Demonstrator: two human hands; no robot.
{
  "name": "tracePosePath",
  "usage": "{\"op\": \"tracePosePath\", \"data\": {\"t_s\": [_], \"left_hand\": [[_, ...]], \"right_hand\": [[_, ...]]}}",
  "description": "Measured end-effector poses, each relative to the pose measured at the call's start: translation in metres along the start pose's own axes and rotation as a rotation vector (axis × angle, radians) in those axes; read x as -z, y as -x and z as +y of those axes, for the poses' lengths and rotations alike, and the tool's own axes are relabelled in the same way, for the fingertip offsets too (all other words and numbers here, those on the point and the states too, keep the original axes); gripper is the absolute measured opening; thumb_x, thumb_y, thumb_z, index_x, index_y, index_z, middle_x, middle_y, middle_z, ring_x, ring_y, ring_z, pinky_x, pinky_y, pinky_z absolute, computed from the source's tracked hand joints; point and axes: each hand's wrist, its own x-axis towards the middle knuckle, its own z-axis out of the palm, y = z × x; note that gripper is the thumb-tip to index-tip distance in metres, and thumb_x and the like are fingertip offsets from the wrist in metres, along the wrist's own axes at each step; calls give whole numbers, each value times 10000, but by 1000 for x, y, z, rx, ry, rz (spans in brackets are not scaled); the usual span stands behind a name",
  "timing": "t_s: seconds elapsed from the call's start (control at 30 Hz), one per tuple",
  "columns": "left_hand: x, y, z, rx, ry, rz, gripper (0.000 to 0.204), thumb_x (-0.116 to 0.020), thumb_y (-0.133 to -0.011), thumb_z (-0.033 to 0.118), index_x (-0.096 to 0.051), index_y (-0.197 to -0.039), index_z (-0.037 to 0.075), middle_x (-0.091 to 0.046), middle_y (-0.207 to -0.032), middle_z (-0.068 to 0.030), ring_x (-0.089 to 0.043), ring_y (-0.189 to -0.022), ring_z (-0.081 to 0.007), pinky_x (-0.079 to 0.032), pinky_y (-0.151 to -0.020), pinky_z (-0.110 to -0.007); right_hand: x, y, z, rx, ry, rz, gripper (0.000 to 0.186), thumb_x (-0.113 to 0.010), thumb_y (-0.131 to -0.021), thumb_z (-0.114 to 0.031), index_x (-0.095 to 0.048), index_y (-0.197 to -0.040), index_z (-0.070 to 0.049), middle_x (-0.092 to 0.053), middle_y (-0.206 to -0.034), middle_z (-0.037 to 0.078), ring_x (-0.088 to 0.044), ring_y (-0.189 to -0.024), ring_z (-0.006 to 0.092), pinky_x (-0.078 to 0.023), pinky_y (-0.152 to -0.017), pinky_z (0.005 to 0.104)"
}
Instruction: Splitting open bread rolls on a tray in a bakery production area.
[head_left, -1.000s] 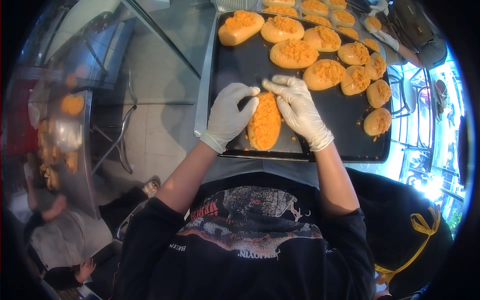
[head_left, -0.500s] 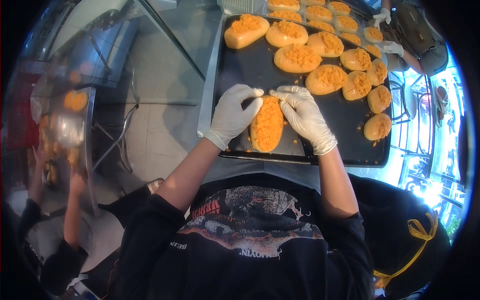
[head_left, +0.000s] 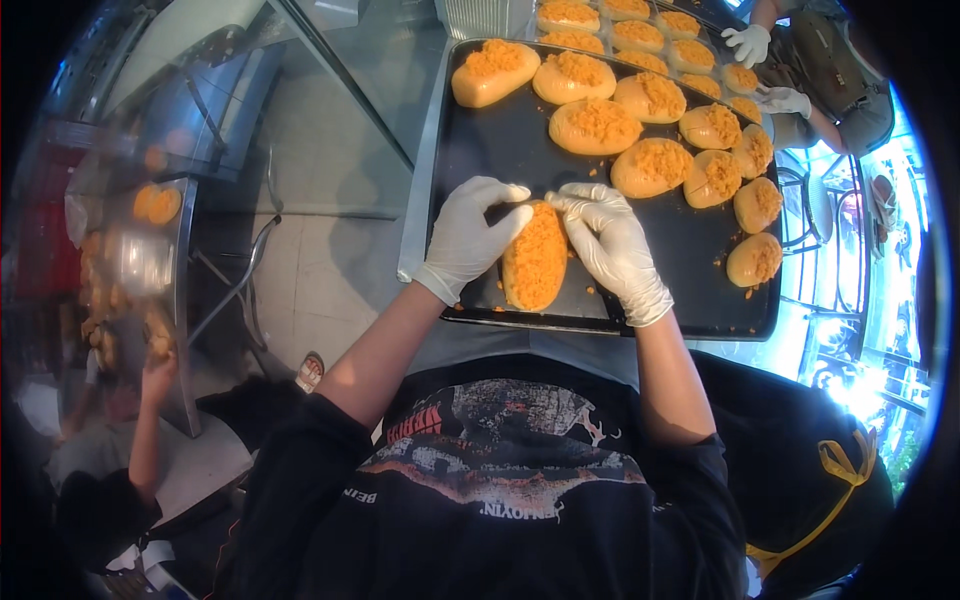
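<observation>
Under both hands (head_left: 540, 240), bun (head_left: 536, 262) edges hidden

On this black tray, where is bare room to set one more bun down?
The dark tray is bare right of the right hand, below the bun rows. A smaller patch lies above the left hand. The far right is crowded; both hands press the topped bun.

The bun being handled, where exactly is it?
The bun lies near the dark tray's front edge, between the gloved left hand and right hand.
</observation>
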Motion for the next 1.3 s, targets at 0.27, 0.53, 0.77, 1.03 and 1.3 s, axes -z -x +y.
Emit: {"op": "tracePosePath", "data": {"t_s": [0.27, 0.53, 0.77, 1.03, 1.3], "left_hand": [[0, 4, -3, -81, -90, -52, 228, -770, -939, 94, -780, -1151, 11, -669, -1137, -90, -693, -1018, -205, -547, -937, -318], [5, 15, -6, -294, -21, -83, 243, -808, -897, 77, -762, -1131, 28, -660, -1170, -91, -669, -1094, -240, -530, -997, -341], [2, 21, -3, -225, -14, 4, 221, -821, -864, 109, -783, -1079, 77, -677, -1120, -73, -637, -1086, -271, -501, -994, -376], [11, 27, 0, -293, -121, -50, 220, -824, -851, 59, -780, -1066, 71, -667, -1132, -86, -655, -1086, -243, -525, -986, -377], [17, 43, 5, -416, -302, -58, 236, -827, -802, 40, -814, -1024, 118, -682, -1069, -62, -647, -1040, -262, -531, -921, -377]], "right_hand": [[-3, 9, -6, -31, -11, 66, 308, -703, -973, -92, -772, -1267, -34, -743, -1209, 202, -687, -1144, 358, -542, -1032, 422], [-9, 26, -27, -16, 59, 190, 425, -713, -971, -107, -704, -1387, -15, -718, -1270, 213, -665, -1193, 380, -515, -1080, 442], [-21, 26, -35, -32, 151, 162, 558, -736, -952, -114, -623, -1492, -24, -659, -1362, 239, -609, -1276, 403, -478, -1127, 455], [-8, 35, -30, 32, 141, 196, 471, -774, -900, -143, -706, -1354, -37, -686, -1200, 197, -642, -1125, 385, -512, -1007, 468], [-11, 49, -27, 109, 163, 160, 277, -786, -878, -146, -782, -1150, -92, -668, -1011, 100, -638, -969, 303, -495, -873, 451]]}}
